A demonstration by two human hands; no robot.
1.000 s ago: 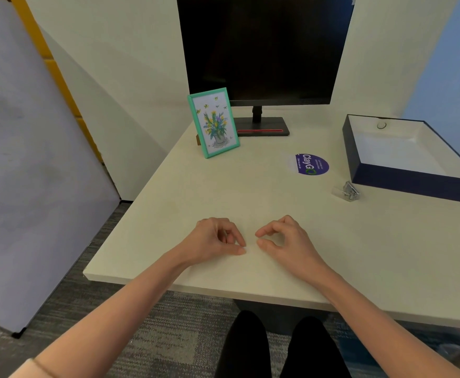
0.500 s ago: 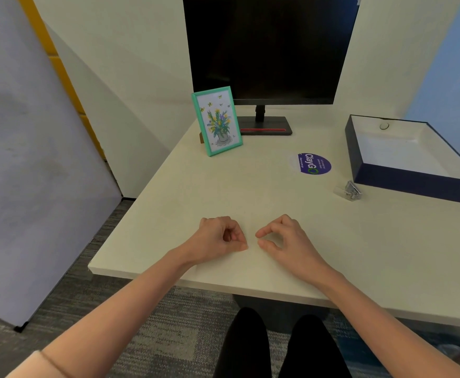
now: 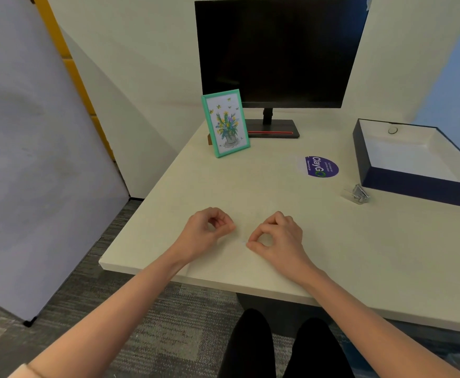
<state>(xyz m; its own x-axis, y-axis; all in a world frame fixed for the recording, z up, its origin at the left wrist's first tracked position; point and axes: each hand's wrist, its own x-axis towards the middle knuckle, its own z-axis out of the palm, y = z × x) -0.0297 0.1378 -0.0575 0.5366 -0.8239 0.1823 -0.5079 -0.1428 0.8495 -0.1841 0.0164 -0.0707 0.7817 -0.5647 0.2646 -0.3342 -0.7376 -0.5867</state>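
Left hand: your left hand [image 3: 207, 233] rests on the pale cream bench [image 3: 168, 214] at 6 o'clock, close to the front edge, fingers curled in and thumb tip meeting forefinger tip
Right hand: your right hand [image 3: 277, 238] lies just beside it, a small gap between the two; thumb and forefinger close into a ring with their tips down on the bench
What they hold: nothing I can make out; a faint pale sliver [image 3: 243, 242] sits off your right fingertips, too thin to tell whether it is pinched or only a mark
Why so: my guess is that both wrists lie flat to steady fine fingertip work
Nearest loose thing: a small silvery metal clip [image 3: 358, 193] on a clear plastic scrap, at 2 o'clock from your hands and well apart from them
Box: the open navy cardboard box with a white inside [image 3: 414, 186] stands just past the clip, handy for dropping things in
Sticker: a round purple-and-white sticker [image 3: 322, 166] lies flat at 1 o'clock
Frame: a teal-framed flower picture [image 3: 225, 122] stands propped at 12 o'clock, leaning back on its rear stand so it faces you
Monitor: a dark flat monitor [image 3: 277, 50] behind it, screen off
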